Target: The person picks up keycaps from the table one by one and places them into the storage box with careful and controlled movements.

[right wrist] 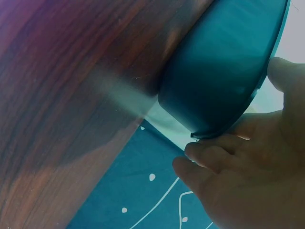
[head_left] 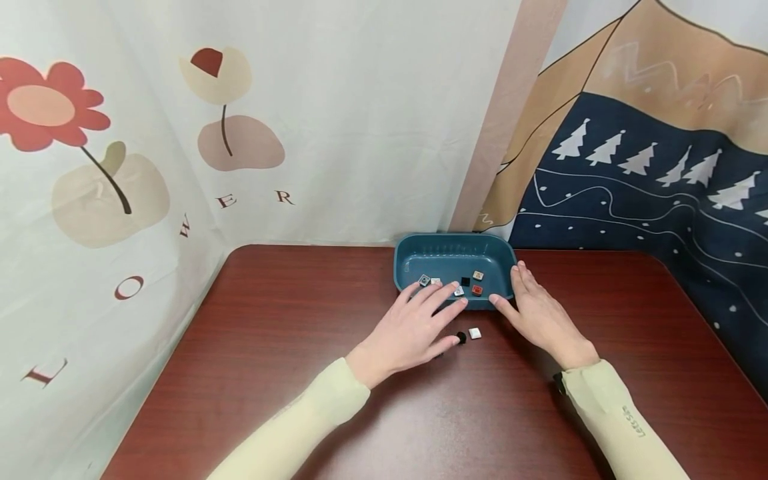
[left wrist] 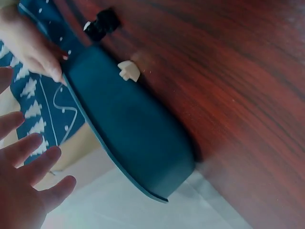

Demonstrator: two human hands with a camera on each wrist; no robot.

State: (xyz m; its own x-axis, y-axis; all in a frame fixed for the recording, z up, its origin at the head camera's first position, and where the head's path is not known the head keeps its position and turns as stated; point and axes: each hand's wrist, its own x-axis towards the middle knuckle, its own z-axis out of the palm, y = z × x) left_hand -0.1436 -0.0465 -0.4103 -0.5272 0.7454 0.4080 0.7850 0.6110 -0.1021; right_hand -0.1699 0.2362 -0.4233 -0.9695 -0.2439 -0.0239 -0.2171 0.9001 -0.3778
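Note:
A blue-green plastic basin (head_left: 456,244) stands at the table's back edge, holding several small square pieces like keycaps, among them a red one (head_left: 477,291) and a cream one (head_left: 478,275). My right hand (head_left: 543,319) holds its near right corner, thumb at the front rim and fingers along the right side. With fingers spread, my left hand (head_left: 409,331) hovers over the front rim and holds nothing. Just in front of the basin lie a white piece (head_left: 475,333) and a black piece (head_left: 461,338), close by the left thumb.
The reddish-brown wooden table (head_left: 288,320) extends on both sides of the basin. Behind it hang a white curtain (head_left: 360,120) with printed flowers and a navy cloth (head_left: 636,180) with white trees, close to the table's back edge.

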